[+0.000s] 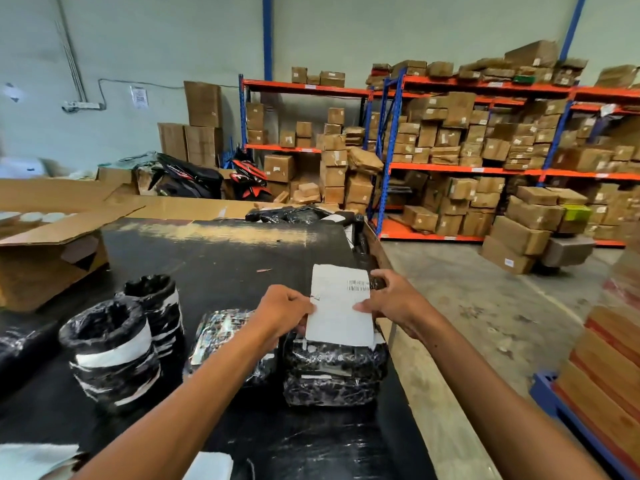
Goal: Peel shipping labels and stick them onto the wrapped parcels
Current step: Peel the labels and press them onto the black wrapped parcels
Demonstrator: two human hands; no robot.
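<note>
Both hands, left (282, 311) and right (393, 301), pinch the shipping label (341, 306) above a wrapped parcel (334, 374).

The shipping label (341, 306) is white with a small black barcode near its right edge. The parcel (334, 374) under it is glossy black wrap mottled with pale glints. 2 round parcels (114, 355) at the left are black with white bands. The tabletop (221, 258) is black with a scuffed tan streak. The shelves (485, 86) are orange with blue uprights and hold brown cardboard boxes (519, 233). The wall (138, 46) is pale green.
</note>
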